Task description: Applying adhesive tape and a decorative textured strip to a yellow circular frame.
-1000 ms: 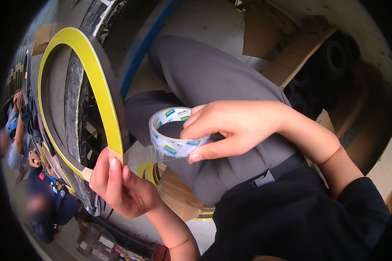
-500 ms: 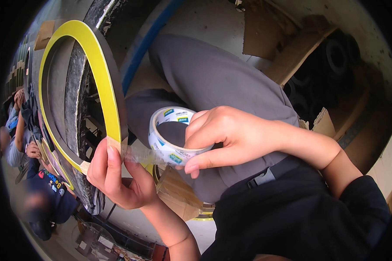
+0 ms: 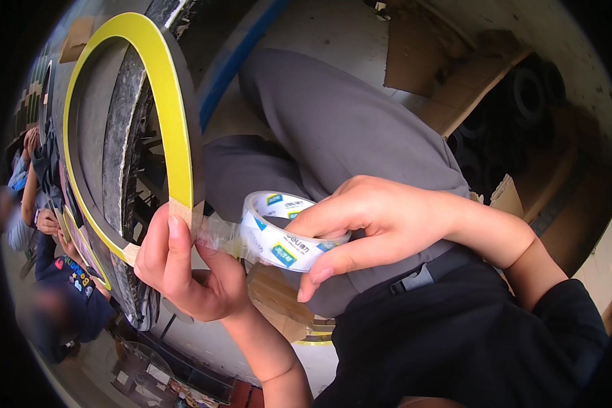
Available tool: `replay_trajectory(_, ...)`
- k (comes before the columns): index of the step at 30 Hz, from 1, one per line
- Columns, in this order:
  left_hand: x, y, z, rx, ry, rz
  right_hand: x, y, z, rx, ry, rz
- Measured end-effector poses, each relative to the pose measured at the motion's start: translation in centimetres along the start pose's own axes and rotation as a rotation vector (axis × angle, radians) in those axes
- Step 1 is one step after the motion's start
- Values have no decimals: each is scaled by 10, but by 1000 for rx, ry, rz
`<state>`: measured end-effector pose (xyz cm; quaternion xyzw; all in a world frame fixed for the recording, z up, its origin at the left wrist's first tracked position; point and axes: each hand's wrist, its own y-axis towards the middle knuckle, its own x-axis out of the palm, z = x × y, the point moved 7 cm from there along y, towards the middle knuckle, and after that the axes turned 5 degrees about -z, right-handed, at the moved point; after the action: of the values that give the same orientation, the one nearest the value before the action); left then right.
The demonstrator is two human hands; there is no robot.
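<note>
Grey floor (image 3: 316, 357): brown cardboard (image 3: 279, 299), yellow curved pieces (image 3: 317, 338) on it.

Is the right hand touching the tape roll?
Touching: the head view shows the right hand with fingers hooked into the tape roll, holding it up.

Left hand (image 3: 194, 275): I see it pinching the yellow-faced ring (image 3: 175, 136)
Right hand (image 3: 387, 212): gripping the tape roll (image 3: 273, 250)
Clear strip (image 3: 221, 234): spans roll to ring

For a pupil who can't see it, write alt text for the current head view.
A person's left hand pinches a yellow ring at its lower end, and the right hand holds a roll of clear tape, its strip running to the left hand. Grey-trousered legs show behind.
</note>
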<state>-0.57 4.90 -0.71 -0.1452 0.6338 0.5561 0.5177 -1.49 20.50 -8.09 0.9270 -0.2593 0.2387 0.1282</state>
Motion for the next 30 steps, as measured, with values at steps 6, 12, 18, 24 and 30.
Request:
replay_trajectory(6,-1,-2,-4,-37,-15,-19,-3,3,-9,-158,-231,35)
replay_trajectory(12,0,3,-2,-20,5,-24,-1,11,-13,121,-309,254)
replay_trajectory(18,0,2,0,-31,3,-25,17,6,-14,183,181,315)
replay_trajectory(24,1,3,2,-45,25,-30,26,6,-16,183,374,338)
replay_trajectory(30,1,6,2,-22,57,-74,22,9,-2,169,332,430)
